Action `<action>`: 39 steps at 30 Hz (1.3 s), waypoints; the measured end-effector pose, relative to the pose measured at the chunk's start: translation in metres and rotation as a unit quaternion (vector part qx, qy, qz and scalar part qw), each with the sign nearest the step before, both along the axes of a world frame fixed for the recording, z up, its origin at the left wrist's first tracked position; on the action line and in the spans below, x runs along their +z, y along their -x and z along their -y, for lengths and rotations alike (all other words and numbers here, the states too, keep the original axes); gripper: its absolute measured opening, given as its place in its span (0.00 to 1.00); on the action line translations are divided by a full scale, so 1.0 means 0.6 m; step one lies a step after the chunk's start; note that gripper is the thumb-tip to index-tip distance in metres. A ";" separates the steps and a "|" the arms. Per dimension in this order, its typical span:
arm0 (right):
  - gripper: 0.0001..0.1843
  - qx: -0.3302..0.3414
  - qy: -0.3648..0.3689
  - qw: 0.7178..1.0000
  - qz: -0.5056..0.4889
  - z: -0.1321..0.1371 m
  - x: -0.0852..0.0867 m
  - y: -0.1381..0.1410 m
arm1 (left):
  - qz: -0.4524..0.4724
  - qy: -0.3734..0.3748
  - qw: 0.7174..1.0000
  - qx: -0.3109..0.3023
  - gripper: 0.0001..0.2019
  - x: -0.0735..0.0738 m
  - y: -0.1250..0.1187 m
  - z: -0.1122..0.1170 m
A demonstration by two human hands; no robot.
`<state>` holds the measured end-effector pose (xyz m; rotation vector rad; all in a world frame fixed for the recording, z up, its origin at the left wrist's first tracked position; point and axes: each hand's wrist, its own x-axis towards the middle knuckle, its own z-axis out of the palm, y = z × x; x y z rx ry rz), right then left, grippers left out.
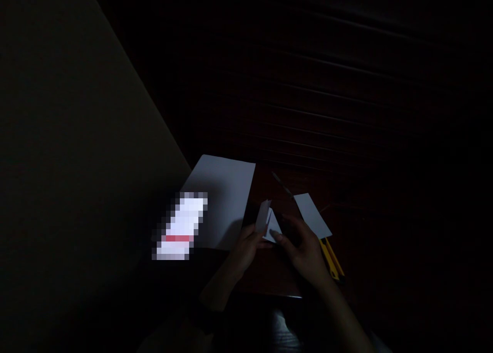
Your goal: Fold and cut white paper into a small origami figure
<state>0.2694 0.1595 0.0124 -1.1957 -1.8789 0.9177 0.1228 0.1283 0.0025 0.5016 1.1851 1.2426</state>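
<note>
A small piece of folded white paper [273,224] is between my two hands, with one flap standing up and a pointed fold beside it. My left hand [247,246] grips it from the left, thumb and fingers pinched at its lower part. From the right, my right hand [305,247] reaches in with the thumb pressed on the paper's lower right part. Its index finger is stretched out above the thumb, and the other fingers are partly in shadow. Both hands are just over the dark tabletop [265,281].
A large white sheet [227,193] lies on the left, partly behind a bright pixelated patch [181,227]. To the right are a smaller white paper [313,214], a thin pen-like stick [282,183] and a yellow tool [329,259], perhaps a cutter. A wall [77,111] rises at left.
</note>
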 end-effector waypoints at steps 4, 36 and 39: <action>0.33 0.062 -0.039 0.996 0.051 0.006 0.005 0.003 | -0.041 0.022 0.999 -0.014 0.16 -0.015 0.003 0.000; 0.11 -0.029 0.146 0.988 -0.050 -0.016 -0.023 -0.026 | -0.157 -0.019 0.986 -0.047 0.19 -0.009 0.011 -0.005; 0.15 -0.003 0.257 0.955 -0.147 -0.026 -0.025 -0.043 | -0.171 -0.019 0.985 -0.026 0.18 -0.007 0.021 -0.006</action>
